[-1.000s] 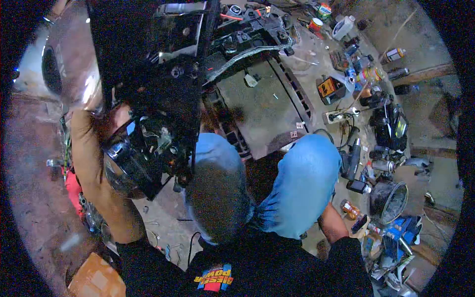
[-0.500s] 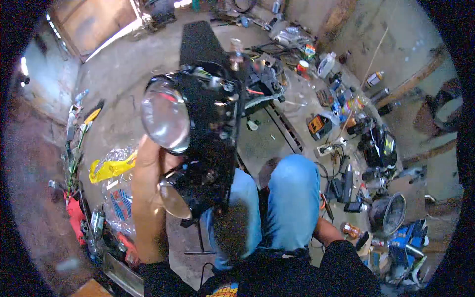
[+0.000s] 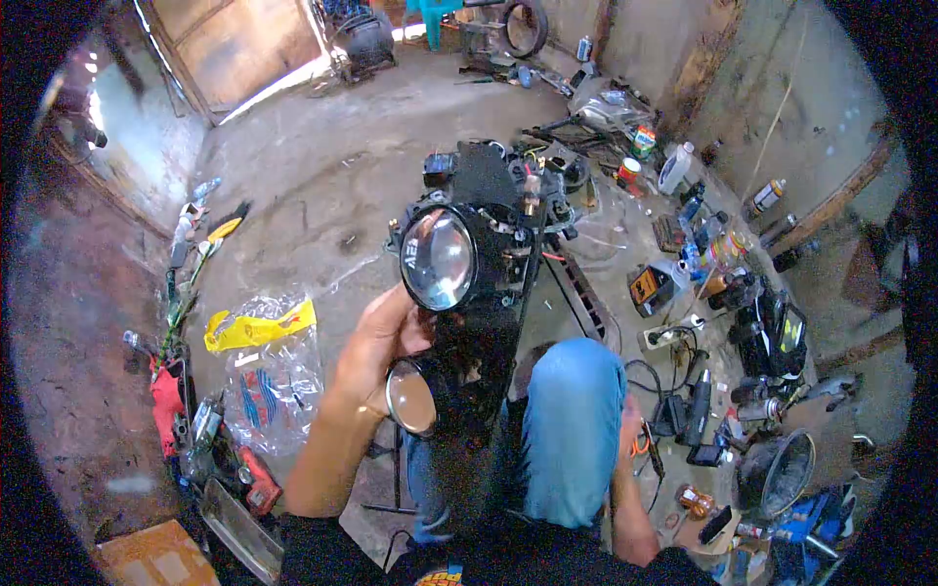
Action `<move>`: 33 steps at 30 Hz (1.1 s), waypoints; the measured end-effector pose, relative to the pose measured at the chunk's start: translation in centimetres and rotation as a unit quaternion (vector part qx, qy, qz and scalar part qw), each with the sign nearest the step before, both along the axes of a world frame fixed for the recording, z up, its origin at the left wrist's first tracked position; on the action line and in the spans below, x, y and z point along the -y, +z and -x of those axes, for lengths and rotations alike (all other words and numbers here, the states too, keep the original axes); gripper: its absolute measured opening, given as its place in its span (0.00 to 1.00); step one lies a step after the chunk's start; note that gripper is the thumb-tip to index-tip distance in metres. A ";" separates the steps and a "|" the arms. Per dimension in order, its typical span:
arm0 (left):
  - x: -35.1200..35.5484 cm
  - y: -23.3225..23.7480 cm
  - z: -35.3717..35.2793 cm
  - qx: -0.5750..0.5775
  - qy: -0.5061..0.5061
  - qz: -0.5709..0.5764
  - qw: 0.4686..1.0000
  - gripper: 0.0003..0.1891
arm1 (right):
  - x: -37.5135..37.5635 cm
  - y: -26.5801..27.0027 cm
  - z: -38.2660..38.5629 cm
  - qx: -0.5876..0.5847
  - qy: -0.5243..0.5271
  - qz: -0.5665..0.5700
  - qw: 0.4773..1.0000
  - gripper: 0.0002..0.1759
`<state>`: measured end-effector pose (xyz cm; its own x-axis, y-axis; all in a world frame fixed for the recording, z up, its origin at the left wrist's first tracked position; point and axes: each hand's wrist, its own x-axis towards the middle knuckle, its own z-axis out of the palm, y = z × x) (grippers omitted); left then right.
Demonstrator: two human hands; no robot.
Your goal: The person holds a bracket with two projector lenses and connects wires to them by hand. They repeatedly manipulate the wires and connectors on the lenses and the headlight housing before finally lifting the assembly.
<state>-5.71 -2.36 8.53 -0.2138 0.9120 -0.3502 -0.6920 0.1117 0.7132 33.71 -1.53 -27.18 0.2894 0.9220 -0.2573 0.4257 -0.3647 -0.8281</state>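
My left hand (image 3: 386,327) is closed around the side of a black headlight assembly (image 3: 479,337), lifted in front of my knees. Its large round projector lens (image 3: 438,259), with lettering on the glass, faces up and left above my fingers. A smaller round lens (image 3: 411,397) sits below, close to my wrist. Wires and connectors show at the far end of the housing. Down beside my right knee (image 3: 576,430) is my right hand (image 3: 630,418), its fingers mostly hidden by the leg. An orange-handled tool (image 3: 641,444) lies right next to it.
Clear plastic packaging with a yellow strip (image 3: 259,325) lies to the left, near a red power tool (image 3: 259,481). On the right are a heat gun (image 3: 700,405), cables, a black-and-orange box (image 3: 650,290), bottles and a round tub (image 3: 777,474). A cardboard box (image 3: 156,559) stands at lower left.
The headlight assembly has moved lower and farther from my head, still in my left hand, its large lens turned more upward. My right hand has come partly into sight beside the right knee.
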 end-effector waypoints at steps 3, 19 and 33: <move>-0.5 -4.5 2.1 0.090 -0.078 -0.054 0.991 0.16 | -0.2 13.0 -0.3 -0.187 -0.117 -0.164 0.961 0.11; -1.1 -5.1 -2.8 -0.165 -0.031 0.054 0.984 0.18 | 1.0 30.4 8.0 -0.166 0.435 -0.241 0.852 0.10; 4.1 -5.5 -7.1 -0.305 -0.047 0.005 0.951 0.19 | -3.5 30.7 12.7 -0.380 0.230 -0.176 0.879 0.07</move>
<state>1.39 -6.49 3.07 -0.2978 0.9342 -0.1965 -0.1360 0.1623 0.9773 21.03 1.96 3.50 -0.2672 0.9574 0.1098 -0.2629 0.0372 -0.9641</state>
